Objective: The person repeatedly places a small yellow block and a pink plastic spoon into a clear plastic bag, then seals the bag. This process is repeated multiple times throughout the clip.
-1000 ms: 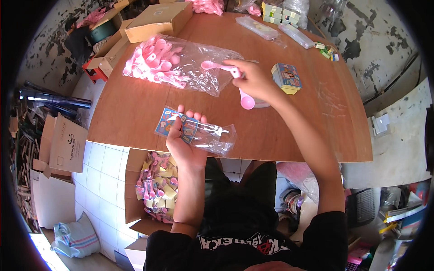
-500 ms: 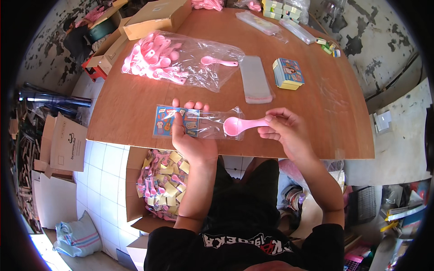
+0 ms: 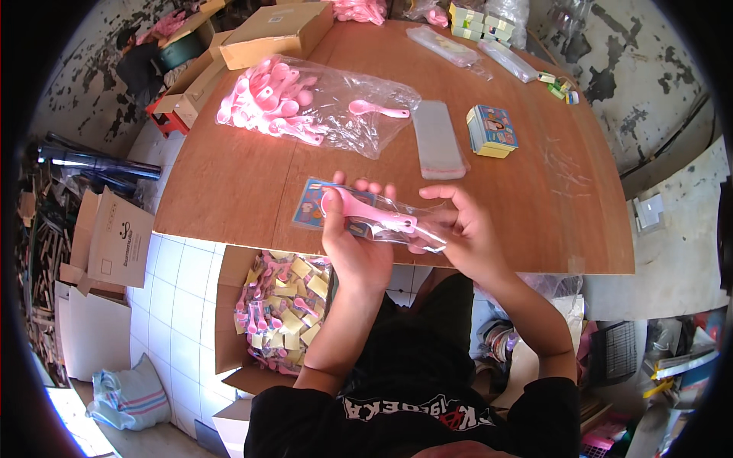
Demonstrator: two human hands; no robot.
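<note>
My left hand (image 3: pixel 355 256) is closed around a clear plastic bag (image 3: pixel 389 235), its thumb lying over the bowl of a pink spoon (image 3: pixel 374 212). The spoon is inside the bag, bowl to the left and holed handle toward the bag's right end. Behind it in the bag sits a blue printed card (image 3: pixel 308 208). My right hand (image 3: pixel 472 243) grips the bag's right end between thumb and fingers, index finger raised. Beyond my hands lie a stack of flat clear bags (image 3: pixel 439 141), a stack of blue cards (image 3: pixel 492 131) and a large bag of pink spoons (image 3: pixel 267 99).
The brown wooden table (image 3: pixel 229 206) has its near edge before me. Below it on the left stands a cardboard box (image 3: pixel 231 320) of packed spoons. Another carton (image 3: pixel 279 34) and wrapped packs (image 3: pixel 508 61) lie at the far side. Someone in dark clothes (image 3: pixel 137 69) is at far left.
The spoon has gone from my right fingers into the bag, now pointing handle-right. My left hand and the bag have moved right, and my right hand has shifted to the bag's end.
</note>
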